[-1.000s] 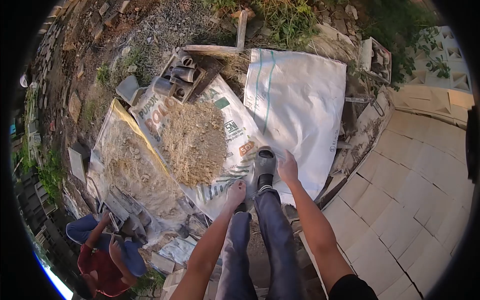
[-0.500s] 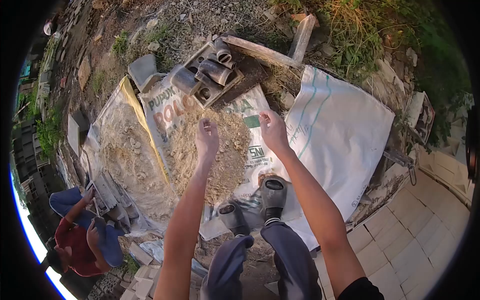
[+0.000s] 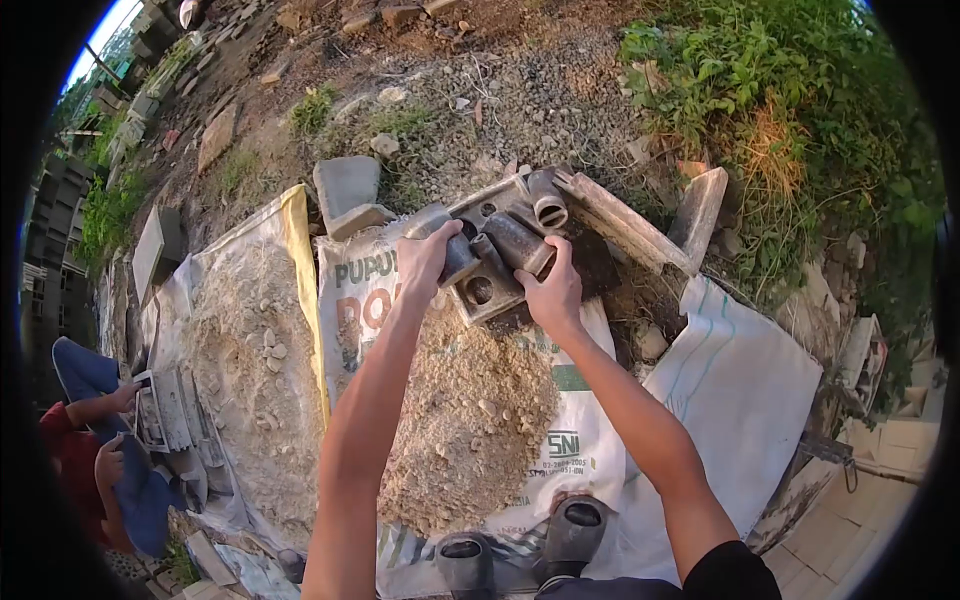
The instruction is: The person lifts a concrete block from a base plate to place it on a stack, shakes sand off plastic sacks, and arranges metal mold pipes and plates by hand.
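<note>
My left hand (image 3: 424, 258) is closed round a dark cylinder (image 3: 458, 256) at the left side of a metal mould (image 3: 478, 290) with round holes. Against the lower end of a second dark cylinder (image 3: 512, 240), lying tilted on the mould, my right hand (image 3: 553, 286) is closed, thumb and fingers at its rim. Another short tube (image 3: 548, 200) rests at the mould's upper right. Just below the mould, a heap of sandy material (image 3: 460, 420) lies on a printed white sack (image 3: 590, 440).
A second sand heap (image 3: 250, 350) lies to the left, beside a yellow sack edge (image 3: 302, 270). A grey block (image 3: 347, 188) and wooden beams (image 3: 630, 222) flank the mould. A co-worker (image 3: 95, 460) sits at the lower left. My shoes (image 3: 575, 535) are on the sack.
My hands have moved forward from over the sand and sack to the mould, and have closed on the cylinders there. The view has shifted toward the mould.
</note>
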`<state>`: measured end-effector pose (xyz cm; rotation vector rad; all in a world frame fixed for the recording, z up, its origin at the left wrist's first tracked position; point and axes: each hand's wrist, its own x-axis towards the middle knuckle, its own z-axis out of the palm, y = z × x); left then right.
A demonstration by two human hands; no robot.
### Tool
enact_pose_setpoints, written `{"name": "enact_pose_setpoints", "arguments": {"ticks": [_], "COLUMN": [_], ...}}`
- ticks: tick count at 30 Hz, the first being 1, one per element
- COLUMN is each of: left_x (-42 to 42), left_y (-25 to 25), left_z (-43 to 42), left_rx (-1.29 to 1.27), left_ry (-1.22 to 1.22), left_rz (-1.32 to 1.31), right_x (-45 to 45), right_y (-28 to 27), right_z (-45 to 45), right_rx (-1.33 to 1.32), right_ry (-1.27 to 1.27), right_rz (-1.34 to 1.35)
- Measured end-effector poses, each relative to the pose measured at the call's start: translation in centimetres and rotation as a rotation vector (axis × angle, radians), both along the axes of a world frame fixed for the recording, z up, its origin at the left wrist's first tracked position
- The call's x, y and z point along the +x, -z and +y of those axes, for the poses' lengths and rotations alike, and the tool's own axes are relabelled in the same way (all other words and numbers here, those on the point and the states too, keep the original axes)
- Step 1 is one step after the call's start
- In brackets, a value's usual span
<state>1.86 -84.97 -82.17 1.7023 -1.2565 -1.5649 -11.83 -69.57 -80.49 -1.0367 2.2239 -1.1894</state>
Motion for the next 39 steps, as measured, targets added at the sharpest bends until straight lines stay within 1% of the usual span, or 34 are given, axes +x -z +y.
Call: {"name": "enact_pose_setpoints", "arguments": {"ticks": [1,2,4,5,6,7,8,10,12,13,14,15,16,18,19,20,22,23,24,25,26,27,28,29,30,31,32,34,35,36,37,38,39], "left_x": [1.0,1.8,3.3,4.3,5.4,6.7,8.1,10.9,13.8,15.2,16.3,17.0,17.6,19.3,19.7,21.3,19.4,18.3,17.2,15.7,13.6,11.9,9.6,7.4,5.6,4.0,3.5,2.7,2.4,2.1,2.2,2.6,2.3], "left_y": [-0.7,-1.3,-2.7,-3.4,-3.6,-3.0,-2.3,-2.3,-0.7,-0.1,0.5,-0.2,0.2,2.0,1.1,2.5,-3.9,-5.3,-6.4,-7.4,-8.2,-5.4,-5.8,-5.2,-2.5,-1.8,-0.8,0.7,1.2,1.3,1.4,1.3,1.7], "left_z": [0.1,0.1,1.2,1.8,2.3,2.2,2.3,2.8,2.9,2.7,2.4,2.4,2.0,0.7,0.3,-1.4,1.1,1.8,2.2,2.5,3.7,3.8,5.2,6.6,7.6,8.6,8.6,8.2,7.6,7.1,6.2,5.3,4.8], "left_rx": [-0.006,-0.037,-0.055,-0.222,-0.385,-0.585,-0.578,-0.714,-0.732,-0.691,-0.653,-0.628,-0.633,-0.687,-0.621,-0.557,-0.982,-0.969,-0.970,-0.985,-0.793,-0.987,-0.577,-0.459,-0.511,-0.554,-0.553,-1.092,-1.133,-1.137,-1.258,-1.378,-1.439], "left_ry": [-0.019,-0.007,-0.002,-0.034,-0.064,-0.027,-0.045,0.011,-0.013,-0.071,-0.127,-0.130,-0.133,-0.126,-0.032,0.043,-0.084,-0.081,-0.021,0.036,0.155,0.296,0.455,0.460,0.433,0.459,0.461,0.690,0.732,0.740,0.875,1.010,1.058], "left_rz": [0.005,0.061,0.119,0.048,-0.031,-0.027,-0.031,-0.272,-0.329,-0.266,-0.196,-0.207,-0.201,-0.430,-0.061,-0.203,-0.728,-0.727,-0.628,-0.527,-0.348,-0.377,-0.413,-0.397,-0.457,-0.479,-0.473,-0.672,-0.729,-0.724,-0.744,-0.769,-0.747], "right_x": [0.0,0.3,0.7,1.3,2.1,2.8,3.5,5.2,7.2,8.4,9.7,10.9,11.8,12.8,13.0,12.5,10.0,8.9,7.7,5.6,4.3,3.2,2.5,2.6,2.8,2.8,2.8,2.9,2.8,1.9,1.5,1.0,1.1], "right_y": [-0.3,-0.4,-1.6,-2.1,-2.9,-3.6,-4.3,-4.7,-4.8,-4.3,-3.8,-3.3,-2.7,1.1,2.4,2.2,1.8,0.5,-0.6,0.1,-0.5,0.1,0.9,1.1,1.2,1.2,1.2,0.9,0.6,0.7,-0.3,-1.5,-4.3], "right_z": [-0.3,-0.7,-1.5,-1.9,-2.3,-2.7,-3.0,-3.8,-5.1,-6.1,-7.0,-7.8,-8.6,-10.3,-10.2,-9.9,-9.3,-8.8,-8.2,-7.8,-6.7,-5.9,-5.2,-4.6,-4.0,-3.7,-3.6,-3.6,-3.0,-2.7,-2.5,-2.1,-1.7], "right_rx": [0.055,-0.032,-0.054,-0.126,-0.121,-0.165,-0.212,-0.233,-0.307,-0.328,-0.334,-0.248,-0.161,-0.121,-0.138,-0.096,0.012,-0.026,-0.063,-0.100,0.013,0.140,0.270,0.265,0.271,0.281,0.285,0.409,0.357,0.360,0.334,0.338,0.345], "right_ry": [0.046,0.058,-0.025,-0.067,-0.084,-0.182,-0.284,-0.339,-0.525,-0.555,-0.563,-0.535,-0.501,-0.400,-0.350,-0.363,-0.472,-0.408,-0.346,-0.368,-0.376,-0.425,-0.472,-0.466,-0.498,-0.531,-0.528,-0.435,-0.366,-0.358,-0.276,-0.247,-0.172], "right_rz": [-0.136,-0.102,-0.032,0.128,0.128,0.227,0.325,0.309,0.271,0.184,0.179,0.045,-0.080,-0.125,-0.008,0.065,0.210,0.250,0.288,0.394,0.498,0.514,0.530,0.534,0.610,0.686,0.690,0.508,0.513,0.512,0.270,-0.046,-0.342]}}
